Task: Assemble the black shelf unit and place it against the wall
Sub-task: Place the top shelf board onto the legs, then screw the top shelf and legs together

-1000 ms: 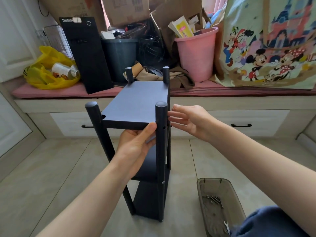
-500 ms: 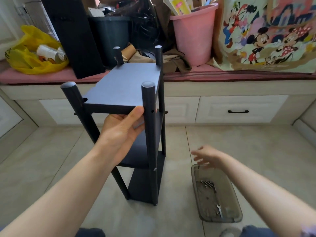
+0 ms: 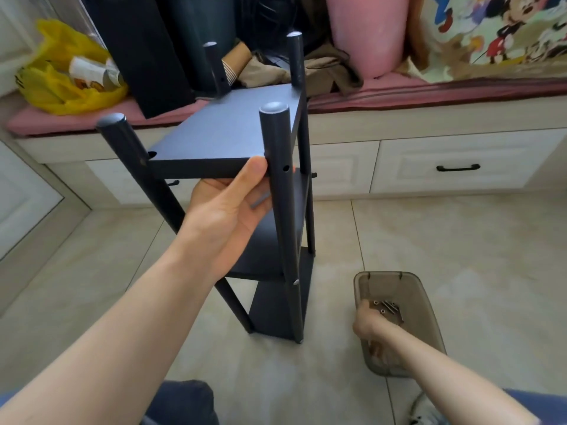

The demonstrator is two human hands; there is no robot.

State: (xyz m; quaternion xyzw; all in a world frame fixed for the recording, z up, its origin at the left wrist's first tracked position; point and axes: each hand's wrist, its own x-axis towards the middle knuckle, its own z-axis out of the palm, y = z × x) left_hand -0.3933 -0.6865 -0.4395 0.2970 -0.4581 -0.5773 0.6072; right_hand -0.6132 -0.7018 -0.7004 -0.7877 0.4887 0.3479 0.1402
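Note:
The black shelf unit stands upright on the tiled floor, with three boards and four round posts. My left hand grips the front edge of its top board, thumb on the edge beside the near right post, fingers underneath. My right hand is down inside the smoky plastic tray to the right of the shelf, right by the metal screws in it. Its fingers are partly hidden, so I cannot see whether they hold a screw.
A low window bench with white drawers and a pink cushion runs across the back. On it stand a yellow bag, a black panel, a dark bin, a pink bucket and a cartoon-print bag. My knees are at the bottom edge.
My right hand left the top board's right post and dropped down into the screw tray. My view tilted downward. My left hand kept its grip on the top board.

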